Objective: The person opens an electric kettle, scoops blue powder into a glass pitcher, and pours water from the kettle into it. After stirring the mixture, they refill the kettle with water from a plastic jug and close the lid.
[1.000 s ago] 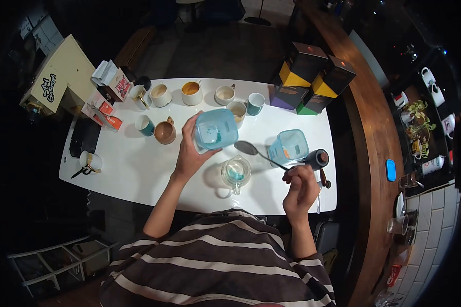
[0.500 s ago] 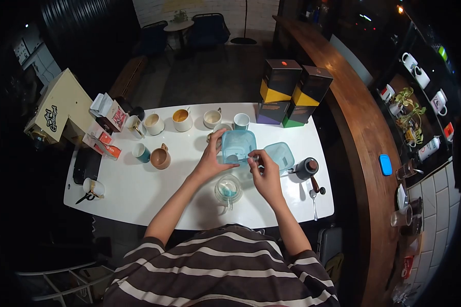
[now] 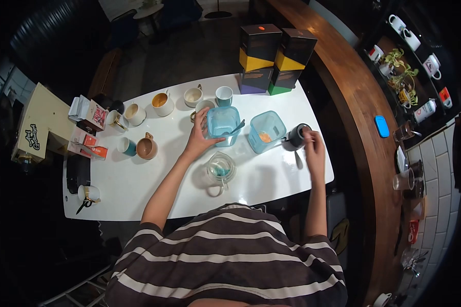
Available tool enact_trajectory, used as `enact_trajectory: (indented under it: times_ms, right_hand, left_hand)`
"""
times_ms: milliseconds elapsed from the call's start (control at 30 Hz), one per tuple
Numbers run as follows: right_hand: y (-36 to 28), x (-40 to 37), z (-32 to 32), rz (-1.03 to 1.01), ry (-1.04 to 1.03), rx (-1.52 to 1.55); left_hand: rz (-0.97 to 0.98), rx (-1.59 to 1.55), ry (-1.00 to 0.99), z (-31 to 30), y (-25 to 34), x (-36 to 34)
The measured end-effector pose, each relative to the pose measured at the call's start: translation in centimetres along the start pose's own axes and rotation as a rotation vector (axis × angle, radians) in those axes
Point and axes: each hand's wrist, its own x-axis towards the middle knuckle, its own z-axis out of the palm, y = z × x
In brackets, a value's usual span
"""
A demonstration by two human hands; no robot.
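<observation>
My left hand [image 3: 198, 137] grips the left side of a translucent blue plastic container [image 3: 223, 122], with a dark spoon [image 3: 236, 128] leaning inside it. At the right of the table my right hand [image 3: 314, 146] is closed beside a dark cylindrical grinder [image 3: 296, 139]; the fingertips meet its right edge, and what they hold is hidden. Between the two stands a second blue container [image 3: 268, 128] with something orange at its bottom. A glass jug [image 3: 221, 168] with bluish contents sits nearest my body.
Several mugs, including a brown mug [image 3: 147, 147] and a blue-white cup [image 3: 224, 96], stand left and behind. Stacked dark boxes [image 3: 260, 43] rise at the back. Scissors [image 3: 87, 203] lie by a left-edge cup. A wooden counter [image 3: 351, 102] runs along the right.
My right hand has left the held container and moved right to the grinder. The spoon now rests inside that container. The view has shifted and tilted.
</observation>
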Motion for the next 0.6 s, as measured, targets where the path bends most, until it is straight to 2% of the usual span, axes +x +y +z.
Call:
enact_trajectory:
  times_ms: [100, 167, 200, 267, 300, 367, 400, 533, 600]
  right_hand:
    - [4.9, 1.5, -3.2, 0.074, 0.249, -0.247]
    - [8.3, 2.8, -4.3, 0.082, 0.222, -0.46]
    - [9.6, 3.4, -4.5, 0.084, 0.222, -0.458]
    - [11.2, 4.5, -4.4, 0.343, -0.012, -0.503]
    - [10.7, 4.9, -4.5, 0.347, -0.011, -0.5]
    - [8.4, 5.2, -4.5, 0.784, -0.386, -0.011]
    - [7.9, 4.8, -4.0, 0.794, -0.422, 0.142]
    - [8.1, 5.2, -4.1, 0.812, -0.483, 0.196]
    - [8.4, 5.8, -4.1, 0.927, -0.482, 0.264]
  left_hand:
    - [-0.018, 0.003, 0.023, 0.3, -0.7, -0.1]
    - [-0.039, -0.007, 0.024, 0.3, -0.4, -0.3]
    - [-0.049, -0.014, 0.025, 0.3, -0.2, -0.2]
    - [-0.026, 0.011, 0.016, 0.4, -0.2, 0.1]
    - [-0.007, 0.033, 0.006, 0.4, -0.2, 0.1]
    - [-0.008, 0.125, -0.017, 0.3, 0.4, 0.1]
    - [-0.003, 0.217, -0.036, 0.3, 1.0, 0.1]
    - [-0.047, 0.361, -0.037, 0.5, 2.8, -0.3]
    - [-0.029, 0.455, -0.049, 0.5, 3.2, -0.5]
